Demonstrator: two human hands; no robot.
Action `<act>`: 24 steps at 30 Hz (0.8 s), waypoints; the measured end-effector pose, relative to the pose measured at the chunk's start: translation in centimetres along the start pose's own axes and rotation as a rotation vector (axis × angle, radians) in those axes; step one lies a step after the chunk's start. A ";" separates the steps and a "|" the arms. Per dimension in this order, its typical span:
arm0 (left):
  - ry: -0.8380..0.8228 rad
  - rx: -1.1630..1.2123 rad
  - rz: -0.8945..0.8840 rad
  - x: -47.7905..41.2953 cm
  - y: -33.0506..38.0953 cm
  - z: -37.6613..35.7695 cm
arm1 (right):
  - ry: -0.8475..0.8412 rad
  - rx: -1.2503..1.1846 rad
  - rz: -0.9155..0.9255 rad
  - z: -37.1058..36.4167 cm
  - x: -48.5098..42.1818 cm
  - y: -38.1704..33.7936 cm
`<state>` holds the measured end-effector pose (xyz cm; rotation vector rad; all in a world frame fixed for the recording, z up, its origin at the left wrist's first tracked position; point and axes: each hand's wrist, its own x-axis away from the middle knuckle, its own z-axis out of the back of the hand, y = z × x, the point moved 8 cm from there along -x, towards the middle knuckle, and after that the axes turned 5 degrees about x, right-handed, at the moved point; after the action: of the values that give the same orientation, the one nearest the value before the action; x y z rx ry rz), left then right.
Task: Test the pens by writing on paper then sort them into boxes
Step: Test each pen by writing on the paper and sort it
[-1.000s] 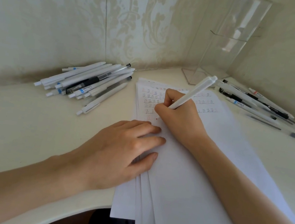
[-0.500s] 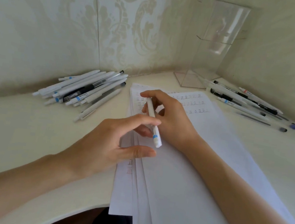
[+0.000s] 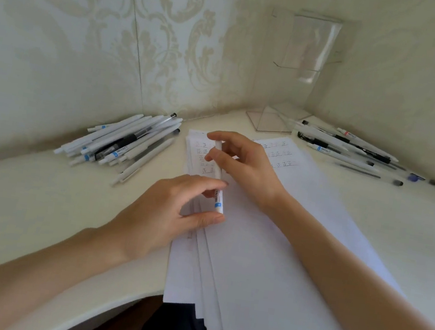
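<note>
We read rows of the character 正 on the white paper stack (image 3: pixel 268 256) at frame centre. Above it, the right hand (image 3: pixel 249 169) pinches the slim white pen with a blue label band (image 3: pixel 218 181), its print unreadable; the left hand (image 3: pixel 176 209) pinches its lower end. A clear acrylic box (image 3: pixel 275 120) stands upper right with loose pens (image 3: pixel 352 153) beside it; a pen heap (image 3: pixel 124 143) lies centre left.

The left hand (image 3: pixel 170 214) covers a stretch of the white pen (image 3: pixel 217 172), and the right hand (image 3: pixel 249 169) hides part of the written rows on the paper (image 3: pixel 268 256), whose lower sheets lie mostly covered. Both forearms run out of frame. In the left pile of pens (image 3: pixel 121 143), label print is too small to read and overlapping barrels defy counting.
</note>
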<state>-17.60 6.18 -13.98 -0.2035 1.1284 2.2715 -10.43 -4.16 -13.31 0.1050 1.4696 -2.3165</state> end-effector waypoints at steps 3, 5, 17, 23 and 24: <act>-0.058 -0.076 -0.045 -0.9 2.4 -1.6 | 0.035 -0.003 -0.008 2.2 1.1 -1.2; -0.091 -0.082 -0.099 -1.6 5.3 -3.2 | 0.088 -0.047 -0.016 5.4 2.8 -1.9; -0.575 -0.438 -0.506 -2.6 17.3 -22.6 | 0.453 0.358 -0.412 24.8 28.0 4.5; -0.538 -0.471 -0.456 -3.2 16.1 -24.9 | 0.212 0.520 -0.812 19.3 40.2 18.7; -0.524 -0.475 -0.465 -3.1 16.0 -24.9 | 0.184 0.535 -0.864 18.7 41.6 20.8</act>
<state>-27.06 -21.82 -17.62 -0.0384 0.2317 1.9606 -38.38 -40.31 -33.93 -0.2250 1.0253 -3.4418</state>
